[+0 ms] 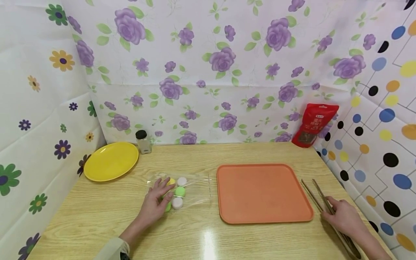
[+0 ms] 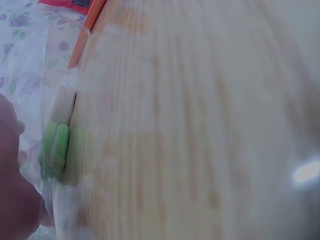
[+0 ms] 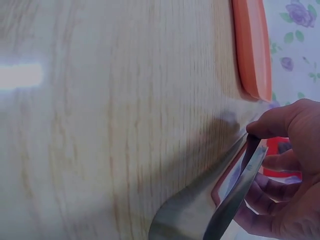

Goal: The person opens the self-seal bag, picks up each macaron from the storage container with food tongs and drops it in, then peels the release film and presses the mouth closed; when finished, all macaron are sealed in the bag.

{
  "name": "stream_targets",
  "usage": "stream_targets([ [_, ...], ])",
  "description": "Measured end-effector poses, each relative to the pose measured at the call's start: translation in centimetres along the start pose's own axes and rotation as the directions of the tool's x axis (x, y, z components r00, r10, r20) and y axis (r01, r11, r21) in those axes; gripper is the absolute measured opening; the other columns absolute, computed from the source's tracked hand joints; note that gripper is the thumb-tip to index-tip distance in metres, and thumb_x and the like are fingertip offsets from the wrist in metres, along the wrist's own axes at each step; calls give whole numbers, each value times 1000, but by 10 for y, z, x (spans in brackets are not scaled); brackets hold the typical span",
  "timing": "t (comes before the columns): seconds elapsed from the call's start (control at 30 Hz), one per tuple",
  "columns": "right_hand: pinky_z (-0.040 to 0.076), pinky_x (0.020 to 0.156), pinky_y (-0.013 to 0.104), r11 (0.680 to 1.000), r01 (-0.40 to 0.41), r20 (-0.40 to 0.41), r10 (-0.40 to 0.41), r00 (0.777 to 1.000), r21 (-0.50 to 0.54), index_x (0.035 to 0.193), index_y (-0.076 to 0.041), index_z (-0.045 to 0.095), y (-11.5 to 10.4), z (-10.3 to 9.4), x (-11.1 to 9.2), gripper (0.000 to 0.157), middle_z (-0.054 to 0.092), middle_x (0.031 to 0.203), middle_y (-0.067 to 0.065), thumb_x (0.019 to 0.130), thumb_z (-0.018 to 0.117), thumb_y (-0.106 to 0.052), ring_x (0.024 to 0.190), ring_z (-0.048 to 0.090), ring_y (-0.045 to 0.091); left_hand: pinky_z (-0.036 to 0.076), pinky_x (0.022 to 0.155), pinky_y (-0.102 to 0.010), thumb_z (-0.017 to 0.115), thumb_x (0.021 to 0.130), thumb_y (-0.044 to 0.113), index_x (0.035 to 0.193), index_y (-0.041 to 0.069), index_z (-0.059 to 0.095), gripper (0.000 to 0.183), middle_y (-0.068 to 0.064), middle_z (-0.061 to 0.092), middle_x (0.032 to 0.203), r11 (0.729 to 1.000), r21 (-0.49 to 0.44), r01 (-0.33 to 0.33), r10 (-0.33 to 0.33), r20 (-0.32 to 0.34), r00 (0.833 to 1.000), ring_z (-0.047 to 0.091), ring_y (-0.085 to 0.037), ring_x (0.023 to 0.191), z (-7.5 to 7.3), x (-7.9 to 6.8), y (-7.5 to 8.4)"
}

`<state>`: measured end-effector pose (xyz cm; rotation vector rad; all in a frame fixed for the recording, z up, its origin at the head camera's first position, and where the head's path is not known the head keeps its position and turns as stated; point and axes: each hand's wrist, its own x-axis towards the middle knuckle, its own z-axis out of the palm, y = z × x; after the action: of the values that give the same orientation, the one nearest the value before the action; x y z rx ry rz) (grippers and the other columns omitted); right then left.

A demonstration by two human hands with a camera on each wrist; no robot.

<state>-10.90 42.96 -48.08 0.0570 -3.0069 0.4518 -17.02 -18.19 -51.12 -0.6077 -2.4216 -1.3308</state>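
Note:
My left hand lies over the left part of a clear plastic bag, its fingers spread and the thumb toward the green pieces. Several round macarons in green, white and yellow show in the bag, some partly under the fingers. One green macaron appears edge-on in the left wrist view. At the far right, my right hand holds long metal tongs between thumb and fingers. The tips of the tongs point away from me, spread apart, with nothing between them, beside an orange tray.
A yellow oval plate sits at the back left next to a black-capped shaker jar. In the back right corner a red pouch stands against patterned sheets. These sheets wall the wooden table on three sides.

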Motion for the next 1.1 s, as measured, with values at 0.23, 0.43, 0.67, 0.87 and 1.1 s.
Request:
stream_targets([
  [0.23, 49, 60, 51, 999, -40, 45, 41, 998, -18, 119, 23, 54, -3, -2, 2, 67, 58, 74, 16, 86, 76, -31, 73, 57, 37, 7, 96, -85, 64, 97, 6, 124, 0, 69, 28, -26, 48, 145, 1000, -7, 1, -1, -8, 1000, 25, -57, 139, -1, -1, 1],
  [0.43, 52, 60, 55, 997, -50, -144, 59, 988, 64, 118, 18, 59, -63, -3, -6, 62, 58, 95, 35, 92, 73, -36, 78, 62, 44, 6, 96, -85, 65, 96, 5, 124, 0, 69, 28, -26, 48, 145, 1000, -1, -7, 7, -12, 1000, 26, -57, 139, 0, 0, -1],
  [0.67, 56, 61, 32, 786, 14, 32, -43, 999, 618, 115, 5, 67, -191, 18, -15, 31, 70, 89, 6, 96, 70, -20, 75, 67, 20, 5, 95, -85, 65, 96, 5, 124, 1, 69, 28, -27, 47, 145, 1000, -25, -10, 9, -11, 1000, 25, -58, 139, 0, 0, -3],
  [0.87, 60, 70, 42, 352, -260, 336, -174, 926, 899, 122, 16, 56, -281, 54, -14, 45, 69, 101, 21, 99, 66, -22, 90, 70, 36, 5, 97, -85, 65, 96, 4, 124, 2, 70, 28, -26, 47, 145, 1000, -22, -16, 15, -14, 1000, 25, -57, 139, -1, 1, 0],
  [1.1, 56, 83, 37, 80, -458, 465, -144, 874, 885, 128, 26, 41, -345, 85, 7, 58, 63, 112, 31, 99, 66, -17, 100, 69, 35, 5, 98, -84, 65, 96, 6, 123, 0, 69, 27, -27, 47, 145, 1000, 0, 5, -5, -16, 1000, 26, -57, 138, -3, 0, 3],
])
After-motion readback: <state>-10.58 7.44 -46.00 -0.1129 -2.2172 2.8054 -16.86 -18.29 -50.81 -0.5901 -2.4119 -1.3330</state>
